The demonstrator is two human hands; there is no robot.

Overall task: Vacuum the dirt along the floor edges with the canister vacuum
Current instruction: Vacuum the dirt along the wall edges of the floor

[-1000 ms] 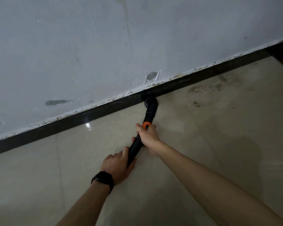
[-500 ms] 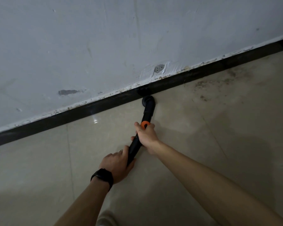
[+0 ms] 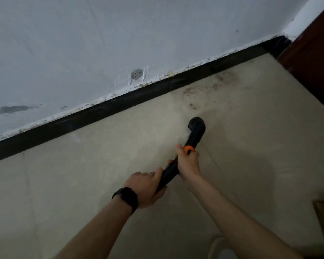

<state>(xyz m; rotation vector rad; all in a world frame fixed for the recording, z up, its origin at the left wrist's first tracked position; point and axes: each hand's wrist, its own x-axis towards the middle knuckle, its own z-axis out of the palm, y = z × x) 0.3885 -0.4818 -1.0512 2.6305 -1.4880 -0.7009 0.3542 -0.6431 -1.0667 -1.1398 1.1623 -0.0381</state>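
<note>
Black plastic forms the vacuum wand (image 3: pixel 180 161), which both hands grip. The right hand (image 3: pixel 188 165) is wrapped around the tube just below an orange ring (image 3: pixel 188 148), and the left hand (image 3: pixel 147 187), with a dark watch (image 3: pixel 126 199) on the wrist, is curled around the lower end of the tube. The bent nozzle (image 3: pixel 196 125) at the top of the wand sits over the beige tiled floor (image 3: pixel 101 174), near the black skirting board (image 3: pixel 120 107) but apart from it, with a strip of bare tile between them.

Brownish dirt (image 3: pixel 204 90) is scattered on the tile beyond the nozzle, along the base of the skirting, toward the corner. The skirting runs diagonally from lower left to upper right under a white wall (image 3: pixel 120 34) with chipped paint at its lower edge. A dark reddish panel (image 3: pixel 314 58) closes the floor on the right side. To the left of the hands the floor is open tile.
</note>
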